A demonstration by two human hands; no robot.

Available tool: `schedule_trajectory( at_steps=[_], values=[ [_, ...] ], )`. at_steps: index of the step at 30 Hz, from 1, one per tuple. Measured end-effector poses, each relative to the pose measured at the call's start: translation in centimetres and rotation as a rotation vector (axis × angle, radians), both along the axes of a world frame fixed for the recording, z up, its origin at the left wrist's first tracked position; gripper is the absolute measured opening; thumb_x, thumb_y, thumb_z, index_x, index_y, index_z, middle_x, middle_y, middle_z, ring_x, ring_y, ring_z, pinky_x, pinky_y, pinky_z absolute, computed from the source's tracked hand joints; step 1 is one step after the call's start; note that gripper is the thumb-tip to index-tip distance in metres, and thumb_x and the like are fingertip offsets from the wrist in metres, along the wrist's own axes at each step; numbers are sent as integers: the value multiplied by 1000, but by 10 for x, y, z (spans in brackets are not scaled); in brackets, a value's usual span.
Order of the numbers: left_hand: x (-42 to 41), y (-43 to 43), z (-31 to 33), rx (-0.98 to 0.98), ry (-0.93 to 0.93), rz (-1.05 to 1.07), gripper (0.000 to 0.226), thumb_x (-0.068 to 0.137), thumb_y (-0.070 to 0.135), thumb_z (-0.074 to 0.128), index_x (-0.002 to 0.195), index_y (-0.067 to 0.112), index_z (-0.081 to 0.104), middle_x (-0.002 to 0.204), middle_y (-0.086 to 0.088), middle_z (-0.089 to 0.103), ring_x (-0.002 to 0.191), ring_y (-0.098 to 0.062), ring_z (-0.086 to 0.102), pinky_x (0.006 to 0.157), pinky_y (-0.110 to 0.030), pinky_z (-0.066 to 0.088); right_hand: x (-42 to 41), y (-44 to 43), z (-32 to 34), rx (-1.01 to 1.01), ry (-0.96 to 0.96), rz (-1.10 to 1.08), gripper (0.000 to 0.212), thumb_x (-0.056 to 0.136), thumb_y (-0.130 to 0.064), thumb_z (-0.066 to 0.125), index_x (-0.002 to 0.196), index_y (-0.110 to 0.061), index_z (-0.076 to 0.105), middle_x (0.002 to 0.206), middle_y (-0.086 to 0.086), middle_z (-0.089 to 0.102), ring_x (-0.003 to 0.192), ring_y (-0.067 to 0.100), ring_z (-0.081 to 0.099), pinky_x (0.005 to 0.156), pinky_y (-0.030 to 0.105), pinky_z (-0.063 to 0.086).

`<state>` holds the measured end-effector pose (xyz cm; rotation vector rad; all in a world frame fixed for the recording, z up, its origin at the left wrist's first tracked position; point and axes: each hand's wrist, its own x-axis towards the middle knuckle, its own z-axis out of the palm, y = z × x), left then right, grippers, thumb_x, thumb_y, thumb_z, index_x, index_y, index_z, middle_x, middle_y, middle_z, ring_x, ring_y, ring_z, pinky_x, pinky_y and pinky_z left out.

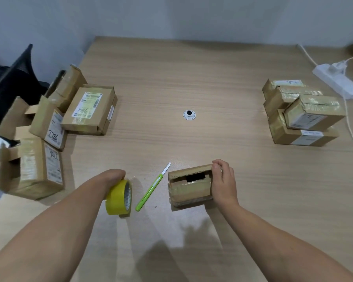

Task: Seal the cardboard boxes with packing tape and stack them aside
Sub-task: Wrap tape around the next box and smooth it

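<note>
Box [189, 190] long axis crosswise; tape roll [115, 198] on edge

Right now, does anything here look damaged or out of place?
The small box in the right hand has a torn, gaping top. The green knife beside it lies with its blade out. Boxes at the left lean askew.

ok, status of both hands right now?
Left hand: grips the yellow tape roll from above.
Right hand: fingers curled round the right end of the unsealed cardboard box.
</note>
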<state>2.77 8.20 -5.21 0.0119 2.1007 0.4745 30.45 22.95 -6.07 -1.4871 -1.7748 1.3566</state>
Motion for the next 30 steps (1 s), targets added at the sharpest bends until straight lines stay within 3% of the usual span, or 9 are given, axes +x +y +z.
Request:
schedule_trajectory(
  at_steps=[5,7,9,11,15,17,21,26,30],
  values=[
    [2,-5,12,-6,-63,5,17,94,14,44,77,11,44,67,-12,45,58,-28,45,61,-29,42,-1,0,0,2,10,-1,13,106,-30,42,109,-35,54,121,1,50,96,-13,47,82,21,31],
    [2,-8,13,-17,-61,33,11,90,12,44,78,10,44,68,-12,46,57,-28,45,60,-29,43,-1,0,0,1,12,-1,13,106,-30,42,109,-35,54,121,1,50,95,-15,47,79,16,34],
    [6,-10,9,2,-56,87,7,89,10,45,82,8,45,72,-14,47,60,-29,46,61,-30,44,-1,-1,0,-3,9,0,13,106,-30,42,109,-35,54,120,2,50,93,-21,45,74,1,32],
    [8,-12,-1,33,-18,138,6,93,9,47,89,6,49,79,-18,51,66,-32,51,66,-34,47,0,-1,-1,-8,5,-4,13,106,-29,42,110,-34,54,119,2,50,91,-25,44,73,-4,30],
    [9,-15,-13,41,73,155,21,99,17,58,112,0,57,112,-25,61,100,-40,61,92,-48,50,0,-2,-1,-4,26,2,12,106,-31,43,110,-35,53,120,1,49,94,-17,46,74,-3,30],
    [9,-15,-9,23,83,119,24,96,17,62,112,-2,60,113,-25,62,101,-41,62,90,-48,51,1,-1,-1,1,56,10,13,106,-30,45,113,-35,54,123,0,47,98,-12,47,78,-1,31],
    [12,-12,4,73,98,33,17,93,18,66,99,2,68,102,-22,67,92,-38,65,83,-44,54,4,0,-2,-54,70,27,32,99,-12,49,118,-36,53,124,-2,45,105,1,50,84,23,36],
    [21,2,30,448,91,-139,12,94,11,65,82,12,68,89,-5,69,83,-21,60,71,-27,47,3,-5,0,-73,69,-4,37,99,-13,53,129,-35,56,124,-3,41,109,11,50,92,24,36],
    [36,33,63,516,60,-394,10,92,12,67,83,15,73,85,4,72,79,-13,62,71,-25,47,7,-6,3,29,27,42,30,100,-15,56,126,-30,57,120,-2,38,110,13,47,92,23,37]
  ],
)
